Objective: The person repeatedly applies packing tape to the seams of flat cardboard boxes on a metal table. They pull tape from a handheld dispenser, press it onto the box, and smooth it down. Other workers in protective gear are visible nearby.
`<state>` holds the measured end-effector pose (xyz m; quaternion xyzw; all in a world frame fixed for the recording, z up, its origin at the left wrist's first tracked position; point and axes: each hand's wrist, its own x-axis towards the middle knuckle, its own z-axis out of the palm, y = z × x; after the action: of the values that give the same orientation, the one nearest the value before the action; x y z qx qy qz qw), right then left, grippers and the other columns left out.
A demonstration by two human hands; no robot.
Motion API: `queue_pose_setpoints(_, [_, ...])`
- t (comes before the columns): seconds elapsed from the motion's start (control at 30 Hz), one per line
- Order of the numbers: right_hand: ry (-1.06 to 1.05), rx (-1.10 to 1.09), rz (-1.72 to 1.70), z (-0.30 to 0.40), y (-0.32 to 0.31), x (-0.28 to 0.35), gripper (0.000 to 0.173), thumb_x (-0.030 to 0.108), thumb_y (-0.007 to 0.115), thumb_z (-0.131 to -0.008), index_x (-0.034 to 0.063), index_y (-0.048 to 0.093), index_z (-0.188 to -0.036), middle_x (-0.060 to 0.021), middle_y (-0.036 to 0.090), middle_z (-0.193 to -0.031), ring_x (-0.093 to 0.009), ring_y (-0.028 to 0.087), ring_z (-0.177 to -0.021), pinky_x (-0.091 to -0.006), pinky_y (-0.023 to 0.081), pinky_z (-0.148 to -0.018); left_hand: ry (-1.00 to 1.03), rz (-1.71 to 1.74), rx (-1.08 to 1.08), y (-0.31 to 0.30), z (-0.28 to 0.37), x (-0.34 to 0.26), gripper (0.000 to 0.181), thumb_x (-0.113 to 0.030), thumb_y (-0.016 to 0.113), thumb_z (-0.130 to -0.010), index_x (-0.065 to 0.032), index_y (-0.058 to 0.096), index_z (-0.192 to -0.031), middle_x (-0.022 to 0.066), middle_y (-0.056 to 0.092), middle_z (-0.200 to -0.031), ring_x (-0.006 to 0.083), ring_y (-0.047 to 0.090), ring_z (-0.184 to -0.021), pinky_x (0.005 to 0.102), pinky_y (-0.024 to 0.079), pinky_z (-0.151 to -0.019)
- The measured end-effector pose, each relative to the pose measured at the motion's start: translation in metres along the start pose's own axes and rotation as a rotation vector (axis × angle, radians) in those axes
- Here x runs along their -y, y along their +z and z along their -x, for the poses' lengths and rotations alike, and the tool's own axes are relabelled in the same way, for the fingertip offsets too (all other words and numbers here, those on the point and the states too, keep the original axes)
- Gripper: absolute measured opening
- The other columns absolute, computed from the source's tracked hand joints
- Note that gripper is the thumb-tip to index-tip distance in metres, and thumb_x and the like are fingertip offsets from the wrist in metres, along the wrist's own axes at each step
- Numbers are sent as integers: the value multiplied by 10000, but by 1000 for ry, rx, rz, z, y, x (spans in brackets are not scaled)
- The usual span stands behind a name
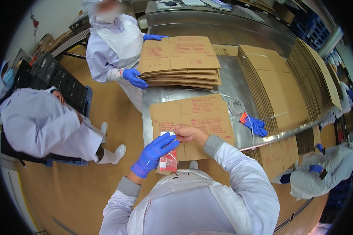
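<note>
My left hand, in a blue glove, holds a red and clear plastic packet with a white label on it. My bare right hand has its bent fingers at the packet's whitish top end, close to my left fingertips. Both hands are in front of my apron, over the near part of a flattened cardboard carton printed in red. That carton lies on a metal table and juts past its near edge. A blue glove with an orange cuff lies to the right of the carton.
A co-worker in blue gloves touches a stack of flat cartons. Strapped carton bundles stand at right, near a roll of clear tape and loose strapping. Another person is at left, by black crates.
</note>
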<state>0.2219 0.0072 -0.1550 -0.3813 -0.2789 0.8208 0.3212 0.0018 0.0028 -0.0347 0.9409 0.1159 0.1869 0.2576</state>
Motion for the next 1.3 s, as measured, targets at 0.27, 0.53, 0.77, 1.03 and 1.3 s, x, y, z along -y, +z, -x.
queue_pose_setpoints(0.27, [-587,-863,1416,-53,-51,-3,615,272,722,-789,36,501,-1313,-252,443,-1357,-342,531,-1150,-431,439,-953,-811,1244,9,55,27,38,251,-101,536,-926,-22,659,-1129,95,645,-1137,141,614,-1023,289,487,-924])
queue_pose_setpoints(0.53, [-344,-1088,1323,-45,-30,11,944,388,758,-742,107,243,-1482,-248,203,-1506,-447,253,-1357,-621,219,-1072,-852,1692,-379,147,46,155,184,-116,545,-924,-36,577,-1087,105,651,-971,237,647,-878,388,553,-775])
queue_pose_setpoints(0.77, [24,-397,1921,95,28,-73,883,366,707,-761,152,250,-1485,-204,162,-1542,-391,183,-1417,-633,224,-1067,-743,1048,-356,102,150,165,315,-308,555,-925,-102,524,-1161,96,604,-1150,263,581,-1067,443,498,-897])
queue_pose_setpoints(1.03, [-586,-792,1787,195,52,6,455,85,536,-806,155,584,-1253,-93,630,-1199,-270,607,-1084,-411,492,-885,-867,1266,-735,19,185,128,528,-419,583,-894,-149,484,-1336,44,498,-1356,225,481,-1228,410,481,-927])
queue_pose_setpoints(1.3, [-838,-1191,2041,165,51,177,451,27,600,-770,123,595,-1210,-116,638,-1127,-306,610,-1014,-416,494,-823,-765,1364,-735,-1,119,94,567,-356,603,-902,-36,451,-1345,127,510,-1343,247,503,-1225,394,414,-1043])
